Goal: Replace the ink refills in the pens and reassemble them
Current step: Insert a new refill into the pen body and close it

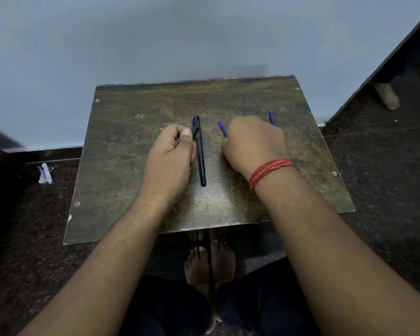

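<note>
A black pen (pixel 200 158) lies lengthwise in the middle of the worn brown table (pixel 136 151), its capped end pointing away from me. My left hand (pixel 171 154) is curled just left of it, pinching a small black pen piece (pixel 195 132) between thumb and forefinger. My right hand (pixel 255 144), with a red thread band at the wrist, rests fingers down on a blue refill (pixel 222 128) whose tip sticks out at its left. A second blue refill tip (pixel 271 117) shows beyond the knuckles. Whether the fingers grip the refill is hidden.
The small table stands against a grey wall (pixel 180 40). Dark speckled floor (pixel 378 161) surrounds it, with crumpled white paper (pixel 45 173) at the left. My bare feet (pixel 210 265) are under the near table edge. Another person's foot (pixel 387 97) shows at the far right.
</note>
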{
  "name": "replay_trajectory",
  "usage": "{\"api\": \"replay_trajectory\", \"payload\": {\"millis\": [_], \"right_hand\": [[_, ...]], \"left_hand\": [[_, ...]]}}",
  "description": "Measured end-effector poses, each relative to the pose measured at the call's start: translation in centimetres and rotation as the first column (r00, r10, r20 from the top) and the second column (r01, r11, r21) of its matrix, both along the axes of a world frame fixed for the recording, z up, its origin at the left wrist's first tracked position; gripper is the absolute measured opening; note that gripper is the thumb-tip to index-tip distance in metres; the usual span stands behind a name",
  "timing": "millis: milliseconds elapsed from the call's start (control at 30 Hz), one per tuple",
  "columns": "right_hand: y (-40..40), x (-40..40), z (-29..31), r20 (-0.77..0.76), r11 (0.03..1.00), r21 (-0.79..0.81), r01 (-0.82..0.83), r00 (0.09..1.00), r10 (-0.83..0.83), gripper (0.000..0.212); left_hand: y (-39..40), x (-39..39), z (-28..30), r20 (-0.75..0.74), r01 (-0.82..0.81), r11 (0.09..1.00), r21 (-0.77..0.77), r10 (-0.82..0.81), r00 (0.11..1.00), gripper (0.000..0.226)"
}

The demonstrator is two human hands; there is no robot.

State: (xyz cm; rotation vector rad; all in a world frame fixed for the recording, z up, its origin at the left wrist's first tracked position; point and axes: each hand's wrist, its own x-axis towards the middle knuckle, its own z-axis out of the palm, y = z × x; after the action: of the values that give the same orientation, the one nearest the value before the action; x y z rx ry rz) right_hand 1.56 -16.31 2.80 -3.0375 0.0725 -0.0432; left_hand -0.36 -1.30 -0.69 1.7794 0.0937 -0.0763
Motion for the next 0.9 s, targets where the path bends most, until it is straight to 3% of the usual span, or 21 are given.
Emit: {"api": "replay_trajectory", "payload": {"millis": [167,267,400,633,733,833,900], "right_hand": [[0.23,-0.04,0.11,0.015,1.000,0.023,-0.016,1.000,0.016,0.011],[0.19,0.25,0.71,-0.021,0.987,0.159,0.031,0.999,-0.028,0.023],[0.16,0.31,0.55,-0.025,0.870,0.482,0.103,0.994,-0.104,0.019],[0.14,0.33,0.19,-0.043,0.715,0.687,0.129,0.990,-0.137,0.020],[0.21,0.28,0.18,-0.091,0.582,0.797,0.159,0.985,-0.144,0.018],[0.09,0.21,0.52,-0.144,0.340,0.922,0.183,0.980,-0.136,0.007],[-0.04,0.29,0.62,-0.160,0.203,0.962,0.184,0.979,-0.128,0.015]], "left_hand": [[-0.12,-0.02,-0.03,0.002,-0.001,1.000,-0.002,0.001,1.000,0.034],[-0.10,0.02,-0.04,-0.001,-0.001,1.000,-0.012,0.001,1.000,0.035],[-0.10,-0.05,0.07,-0.003,-0.004,1.000,-0.002,0.004,1.000,0.033],[-0.35,-0.08,0.00,-0.009,0.001,1.000,0.020,-0.001,1.000,0.033],[-0.29,-0.07,-0.01,-0.013,0.001,1.000,0.008,-0.001,1.000,0.032],[-0.31,-0.13,0.04,-0.009,0.005,1.000,0.008,-0.005,1.000,0.032],[-0.34,-0.13,0.07,-0.006,0.002,1.000,0.012,-0.002,1.000,0.032]]}}
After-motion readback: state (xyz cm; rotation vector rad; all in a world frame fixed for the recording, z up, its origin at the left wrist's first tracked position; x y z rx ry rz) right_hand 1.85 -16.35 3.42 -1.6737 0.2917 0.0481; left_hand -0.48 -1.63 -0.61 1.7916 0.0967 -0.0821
